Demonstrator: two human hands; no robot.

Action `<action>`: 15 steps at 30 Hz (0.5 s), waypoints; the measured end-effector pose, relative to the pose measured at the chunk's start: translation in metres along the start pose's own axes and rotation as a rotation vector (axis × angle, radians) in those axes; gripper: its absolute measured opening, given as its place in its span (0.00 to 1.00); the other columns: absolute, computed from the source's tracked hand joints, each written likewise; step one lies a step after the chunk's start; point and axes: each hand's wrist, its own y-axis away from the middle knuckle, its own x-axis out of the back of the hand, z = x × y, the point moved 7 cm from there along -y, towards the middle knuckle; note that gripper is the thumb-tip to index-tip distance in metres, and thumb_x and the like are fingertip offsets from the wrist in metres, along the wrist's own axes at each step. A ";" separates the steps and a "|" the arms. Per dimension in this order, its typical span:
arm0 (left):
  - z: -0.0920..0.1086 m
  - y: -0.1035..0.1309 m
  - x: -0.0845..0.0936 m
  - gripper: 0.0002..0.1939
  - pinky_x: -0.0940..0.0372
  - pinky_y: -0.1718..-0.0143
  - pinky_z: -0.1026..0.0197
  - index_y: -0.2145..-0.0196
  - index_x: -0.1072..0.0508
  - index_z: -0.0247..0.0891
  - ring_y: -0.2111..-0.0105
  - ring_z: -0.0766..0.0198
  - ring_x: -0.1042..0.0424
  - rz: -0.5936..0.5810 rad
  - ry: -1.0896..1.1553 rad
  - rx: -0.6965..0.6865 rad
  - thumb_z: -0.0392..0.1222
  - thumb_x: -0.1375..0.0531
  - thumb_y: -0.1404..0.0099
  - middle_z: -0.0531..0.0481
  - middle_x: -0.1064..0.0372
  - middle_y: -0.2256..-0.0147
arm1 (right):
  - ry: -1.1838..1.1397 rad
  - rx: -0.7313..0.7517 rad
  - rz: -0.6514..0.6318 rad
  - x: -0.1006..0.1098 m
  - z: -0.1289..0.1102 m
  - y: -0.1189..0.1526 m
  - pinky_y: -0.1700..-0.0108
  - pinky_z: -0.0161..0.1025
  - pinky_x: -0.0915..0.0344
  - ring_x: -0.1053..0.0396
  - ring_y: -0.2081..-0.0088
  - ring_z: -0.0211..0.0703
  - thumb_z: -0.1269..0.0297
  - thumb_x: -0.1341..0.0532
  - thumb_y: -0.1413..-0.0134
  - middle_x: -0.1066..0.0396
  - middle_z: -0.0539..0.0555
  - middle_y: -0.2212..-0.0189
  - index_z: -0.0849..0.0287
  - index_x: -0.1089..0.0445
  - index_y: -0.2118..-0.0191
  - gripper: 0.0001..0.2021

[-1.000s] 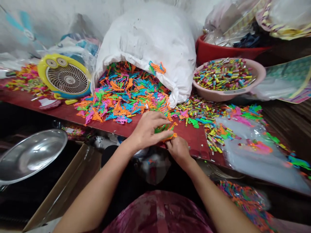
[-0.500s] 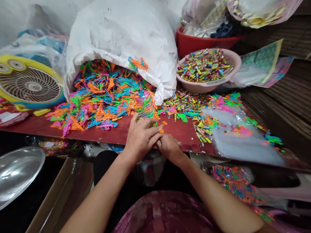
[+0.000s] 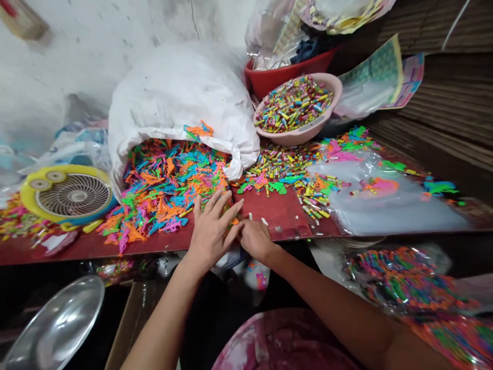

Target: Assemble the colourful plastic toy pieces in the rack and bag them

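Observation:
My left hand [image 3: 212, 226] is spread at the front edge of the red table [image 3: 269, 213], fingers apart, beside the heap of colourful plastic pieces [image 3: 165, 180] that spills from a white sack [image 3: 181, 92]. Touching or nearly touching its thumb is my right hand [image 3: 256, 239], whose fingers are curled closed. A small orange bit [image 3: 234, 221] shows between the two hands; most of what the right fingers hold is hidden. Small wrapped sticks [image 3: 285, 160] lie in a pile behind and to the right.
A pink basin [image 3: 296, 136] full of wrapped sticks stands by a red basin [image 3: 269, 79]. Clear plastic bags [image 3: 358, 205] cover the right side. A yellow fan [image 3: 77, 195] sits at the left, above a metal bowl [image 3: 57, 324]. Filled bags [image 3: 404, 277] lie below the right edge.
The view has swung, tilting the table. My left hand's fingers have spread wider and lifted from the right hand; the orange piece between the hands shows less.

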 end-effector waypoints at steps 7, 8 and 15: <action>-0.007 0.004 -0.005 0.17 0.61 0.32 0.36 0.47 0.32 0.43 0.39 0.51 0.35 0.031 0.036 0.035 0.43 0.40 0.33 0.43 0.32 0.41 | 0.054 0.016 -0.057 -0.004 -0.001 -0.001 0.59 0.40 0.34 0.23 0.58 0.51 0.70 0.52 0.34 0.21 0.61 0.60 0.61 0.32 0.48 0.16; -0.008 0.004 -0.006 0.17 0.60 0.32 0.37 0.47 0.33 0.42 0.38 0.51 0.35 0.031 0.048 0.037 0.43 0.40 0.33 0.42 0.32 0.41 | 0.057 0.024 -0.061 -0.005 -0.001 -0.001 0.59 0.40 0.34 0.23 0.58 0.52 0.71 0.52 0.35 0.21 0.61 0.60 0.61 0.33 0.48 0.16; -0.008 0.003 -0.009 0.20 0.55 0.32 0.38 0.44 0.35 0.42 0.36 0.51 0.39 0.016 0.070 0.029 0.43 0.40 0.32 0.40 0.34 0.39 | 0.016 0.026 -0.068 -0.005 -0.001 -0.003 0.59 0.41 0.34 0.22 0.58 0.53 0.69 0.54 0.34 0.21 0.62 0.61 0.60 0.33 0.46 0.17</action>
